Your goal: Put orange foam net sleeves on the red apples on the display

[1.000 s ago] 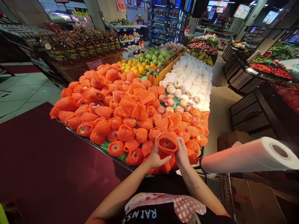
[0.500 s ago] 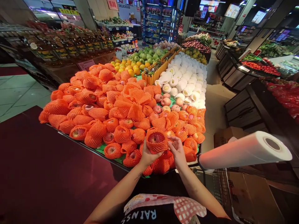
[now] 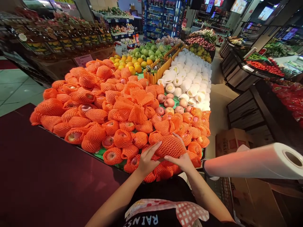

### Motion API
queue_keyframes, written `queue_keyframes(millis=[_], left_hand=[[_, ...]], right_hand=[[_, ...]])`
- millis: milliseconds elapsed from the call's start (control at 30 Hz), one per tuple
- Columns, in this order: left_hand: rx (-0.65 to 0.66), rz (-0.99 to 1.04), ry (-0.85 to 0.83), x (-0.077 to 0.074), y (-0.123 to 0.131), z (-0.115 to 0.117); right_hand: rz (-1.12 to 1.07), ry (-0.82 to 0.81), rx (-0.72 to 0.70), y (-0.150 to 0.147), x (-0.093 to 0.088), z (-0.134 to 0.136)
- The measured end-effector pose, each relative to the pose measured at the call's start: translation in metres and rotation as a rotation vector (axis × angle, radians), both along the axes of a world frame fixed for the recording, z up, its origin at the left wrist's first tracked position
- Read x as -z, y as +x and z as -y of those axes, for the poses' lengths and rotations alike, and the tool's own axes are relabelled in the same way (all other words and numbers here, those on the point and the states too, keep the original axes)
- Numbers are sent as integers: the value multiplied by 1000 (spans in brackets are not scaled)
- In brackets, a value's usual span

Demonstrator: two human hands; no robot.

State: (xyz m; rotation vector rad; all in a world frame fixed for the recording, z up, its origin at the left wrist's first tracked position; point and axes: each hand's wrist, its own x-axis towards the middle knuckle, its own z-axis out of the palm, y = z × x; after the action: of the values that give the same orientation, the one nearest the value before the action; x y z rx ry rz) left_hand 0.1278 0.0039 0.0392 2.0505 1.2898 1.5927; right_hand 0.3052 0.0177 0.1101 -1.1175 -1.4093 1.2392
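An apple in an orange foam net (image 3: 170, 146) is held between both my hands over the near right corner of the fruit display (image 3: 99, 154). My left hand (image 3: 147, 159) wraps its fingers round the net's left side. My right hand (image 3: 181, 159) cups it from below and on the right, fingers curled over the top. The net's closed side faces me, so the apple inside is hidden. Around it lie many more netted apples (image 3: 121, 138).
Bare apples (image 3: 169, 102), white-netted fruit (image 3: 189, 82), oranges (image 3: 132, 63) and green apples (image 3: 148, 52) fill the stand behind. A roll of plastic bags (image 3: 255, 162) juts out at the right. A cardboard box (image 3: 230, 140) sits on the floor. Dark shelves line the right aisle.
The netted apple has been turned in my hands: its open end with the red fruit showed before, now the closed net faces me. It has come down a little toward the pile.
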Motion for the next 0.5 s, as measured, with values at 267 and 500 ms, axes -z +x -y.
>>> queue_keyframes(millis=[267, 500], left_hand=[[-7, 82, 98, -4, -17, -3], [-83, 126, 44, 19, -44, -6]], right_hand=[[-306, -113, 215, 22, -17, -76], [-284, 105, 423, 33, -20, -179]])
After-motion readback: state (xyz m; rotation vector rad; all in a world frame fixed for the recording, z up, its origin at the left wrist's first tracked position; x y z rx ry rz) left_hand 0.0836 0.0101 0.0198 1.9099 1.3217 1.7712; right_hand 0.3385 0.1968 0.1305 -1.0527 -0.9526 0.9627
